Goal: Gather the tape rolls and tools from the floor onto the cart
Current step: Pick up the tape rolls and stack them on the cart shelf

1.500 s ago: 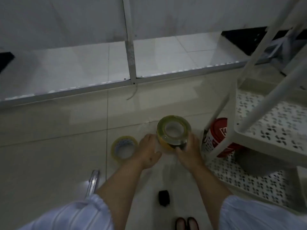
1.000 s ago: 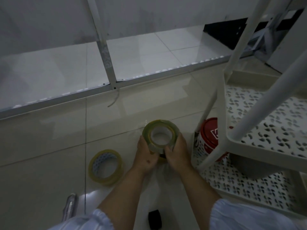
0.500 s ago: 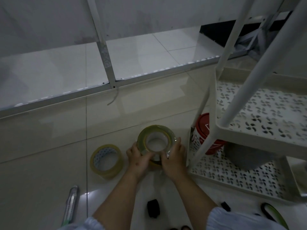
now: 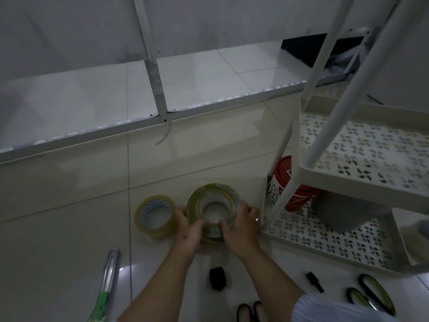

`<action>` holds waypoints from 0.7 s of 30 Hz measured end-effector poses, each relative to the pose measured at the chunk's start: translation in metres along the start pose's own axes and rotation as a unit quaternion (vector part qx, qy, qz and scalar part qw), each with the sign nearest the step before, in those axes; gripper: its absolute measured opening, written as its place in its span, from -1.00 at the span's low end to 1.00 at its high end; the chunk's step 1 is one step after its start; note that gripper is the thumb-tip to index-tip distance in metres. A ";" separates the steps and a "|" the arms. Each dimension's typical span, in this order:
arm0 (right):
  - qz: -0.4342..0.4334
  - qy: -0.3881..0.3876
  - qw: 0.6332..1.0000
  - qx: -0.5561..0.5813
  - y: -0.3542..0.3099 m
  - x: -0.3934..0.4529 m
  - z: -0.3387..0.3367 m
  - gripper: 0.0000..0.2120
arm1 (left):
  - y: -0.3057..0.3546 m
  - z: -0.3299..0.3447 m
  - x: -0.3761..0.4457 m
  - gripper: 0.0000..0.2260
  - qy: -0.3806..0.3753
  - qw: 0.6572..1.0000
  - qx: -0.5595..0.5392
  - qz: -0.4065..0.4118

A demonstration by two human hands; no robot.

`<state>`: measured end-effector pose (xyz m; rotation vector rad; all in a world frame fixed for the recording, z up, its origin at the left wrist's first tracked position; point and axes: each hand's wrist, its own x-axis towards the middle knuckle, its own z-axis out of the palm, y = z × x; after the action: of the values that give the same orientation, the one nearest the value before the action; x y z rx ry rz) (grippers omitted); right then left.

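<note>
A stack of clear yellowish tape rolls [image 4: 213,198] stands on the floor, gripped on both sides by my left hand [image 4: 189,228] and my right hand [image 4: 240,225]. Another clear tape roll [image 4: 155,217] lies just left of my left hand. A green-handled utility knife [image 4: 108,283] lies at the lower left. A small black tape roll [image 4: 217,278] sits between my forearms. A small black tool [image 4: 314,281] and green-handled scissors [image 4: 371,296] lie at the lower right. The white cart [image 4: 308,169] stands to the right, close to my right hand.
A red-lidded tub [image 4: 292,182] and a grey container [image 4: 343,210] sit on the cart's perforated bottom shelf [image 4: 325,242]. A metal frame rail [image 4: 148,120] with an upright post runs across the floor behind. A pair of black loops [image 4: 249,311] shows at the bottom edge.
Both hands have stayed on the tape stack. The view has shifted, so the scissors and the small black tool now show at the lower right.
</note>
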<state>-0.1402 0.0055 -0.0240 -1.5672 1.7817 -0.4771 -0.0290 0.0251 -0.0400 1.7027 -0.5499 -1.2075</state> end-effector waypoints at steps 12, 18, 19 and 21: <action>-0.155 0.035 0.986 0.056 -0.025 -0.066 -0.049 -0.31 | 0.046 -0.027 -0.077 -0.68 0.012 0.990 -0.134 0.033; -0.256 0.040 0.965 0.029 -0.047 -0.101 -0.099 -0.31 | 0.082 -0.035 -0.140 -0.73 -0.023 0.985 -0.139 0.096; -0.271 0.036 0.962 0.023 -0.048 -0.108 -0.110 -0.31 | 0.089 -0.037 -0.152 -0.76 -0.033 0.984 -0.140 0.105; -0.289 0.021 0.957 0.015 -0.049 -0.124 -0.134 -0.25 | 0.102 -0.040 -0.175 -0.80 -0.050 0.981 -0.136 0.127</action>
<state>-0.1987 0.0917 0.1335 -2.0644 1.3106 -0.8104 -0.0500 0.1317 0.1354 1.3047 -0.6118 -1.1303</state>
